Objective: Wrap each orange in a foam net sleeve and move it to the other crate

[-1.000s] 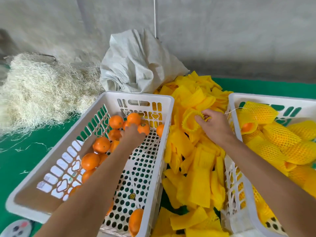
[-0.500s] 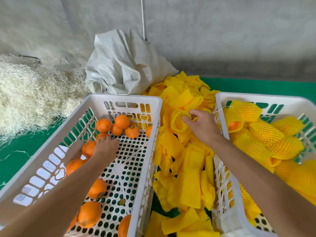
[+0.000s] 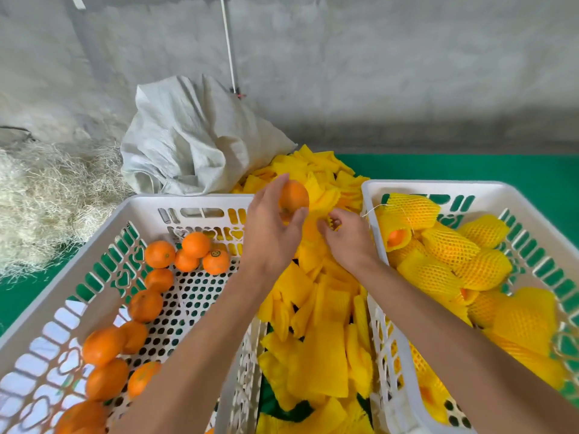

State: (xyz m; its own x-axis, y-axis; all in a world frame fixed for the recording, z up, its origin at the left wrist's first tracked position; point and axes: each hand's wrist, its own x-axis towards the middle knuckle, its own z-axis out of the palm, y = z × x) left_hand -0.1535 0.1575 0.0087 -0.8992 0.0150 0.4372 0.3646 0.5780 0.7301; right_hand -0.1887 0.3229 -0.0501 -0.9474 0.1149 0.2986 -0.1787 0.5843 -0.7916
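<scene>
My left hand grips a bare orange above the pile of yellow foam net sleeves between the two crates. My right hand pinches one yellow sleeve right beside that orange. The left white crate holds several bare oranges. In the right white crate lie several oranges wrapped in yellow netting.
A crumpled white sack lies behind the crates. A heap of pale straw covers the far left. Green matting covers the floor and a grey wall stands behind.
My left hand has lifted an orange out of the left crate and brought it rightward to the sleeve held by my right hand. The view tilted a little.
</scene>
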